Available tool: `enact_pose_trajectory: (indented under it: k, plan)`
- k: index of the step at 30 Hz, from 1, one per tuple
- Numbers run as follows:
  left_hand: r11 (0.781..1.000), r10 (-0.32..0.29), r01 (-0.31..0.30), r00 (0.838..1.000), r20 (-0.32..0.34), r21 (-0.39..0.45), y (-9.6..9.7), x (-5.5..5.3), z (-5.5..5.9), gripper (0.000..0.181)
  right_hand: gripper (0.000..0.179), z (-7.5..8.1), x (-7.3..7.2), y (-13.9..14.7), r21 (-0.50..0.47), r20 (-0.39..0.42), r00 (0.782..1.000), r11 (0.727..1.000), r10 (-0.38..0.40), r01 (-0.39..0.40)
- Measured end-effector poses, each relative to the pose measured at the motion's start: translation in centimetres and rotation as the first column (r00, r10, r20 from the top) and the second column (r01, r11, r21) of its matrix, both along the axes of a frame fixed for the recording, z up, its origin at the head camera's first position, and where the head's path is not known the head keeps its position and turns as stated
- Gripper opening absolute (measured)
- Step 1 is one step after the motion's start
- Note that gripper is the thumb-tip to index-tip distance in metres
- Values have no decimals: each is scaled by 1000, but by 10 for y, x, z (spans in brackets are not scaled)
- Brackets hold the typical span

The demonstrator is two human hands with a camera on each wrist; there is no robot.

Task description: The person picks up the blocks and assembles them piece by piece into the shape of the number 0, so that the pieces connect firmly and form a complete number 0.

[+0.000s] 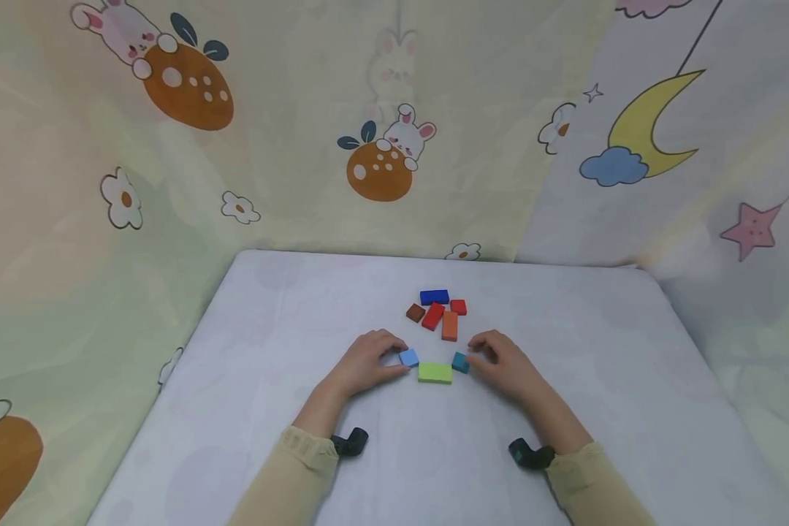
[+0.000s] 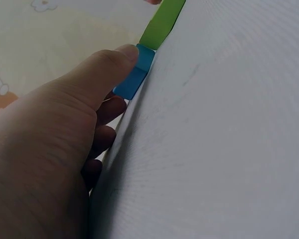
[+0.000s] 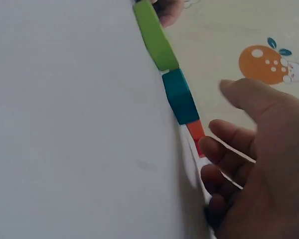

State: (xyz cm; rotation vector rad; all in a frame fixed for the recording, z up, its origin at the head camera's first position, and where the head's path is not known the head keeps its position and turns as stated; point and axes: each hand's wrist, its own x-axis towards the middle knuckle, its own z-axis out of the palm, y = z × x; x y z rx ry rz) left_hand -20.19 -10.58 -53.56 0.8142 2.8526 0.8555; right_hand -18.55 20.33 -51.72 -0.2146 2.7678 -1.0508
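Light-blue, square-topped block [image 1: 409,358], smooth and of a material I cannot tell, sits between the thumb and fingertips of the left hand [image 1: 367,361], a little below the centre of the head frame. That hand pinches it narrowly; the left wrist view shows the thumb pressed along its side.

Just right of this block, its end close against the block's corner, lies a yellow-green rectangular block [image 1: 435,373], long side across the frame. At its other end, just beside it, is a teal square-topped block [image 1: 460,362]. The right hand [image 1: 508,369] is immediately right of the teal block, its fingers loosely bent and its thumb held apart from them; the right wrist view shows a gap between thumb and block.

Farther up the frame, above both hands, a loose cluster holds an orange rectangular block [image 1: 450,326], a red rectangular block [image 1: 433,316], a small red block [image 1: 458,307], a small brown block [image 1: 416,313] and, topmost, a dark-blue rectangular block [image 1: 434,297]. All rest on the white table [image 1: 269,314]. Pale cloth [image 1: 289,146] printed with rabbits and flowers fills the upper frame.
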Motion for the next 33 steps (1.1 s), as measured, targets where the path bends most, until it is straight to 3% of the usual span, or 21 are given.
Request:
enact_pose_trajectory:
  k: [3,6,11,16,24,33]
  plan:
    - [1000,2,-2,1000,-6,2,0,1,0,39,41,14,-11,-3,-1,76,997,1000,-16,16]
    - [1000,10,-10,1000,-4,-1,0,1,0,39,50,23,-28,-4,-6,99,994,999,40,-39]
    - [1000,2,-2,1000,3,-9,-1,1,-2,39,64,25,-51,-9,27,145,984,994,99,-104]
    - [1000,-5,5,1000,0,-6,0,0,0,38,74,28,-65,-16,69,156,978,986,138,-150]
    - [1000,-11,11,1000,8,-20,1,-2,1,39,74,26,-74,-18,117,157,973,976,166,-186]
    - [1000,-13,13,1000,-8,-8,-1,-3,0,39,66,17,-75,-14,130,90,973,966,212,-222]
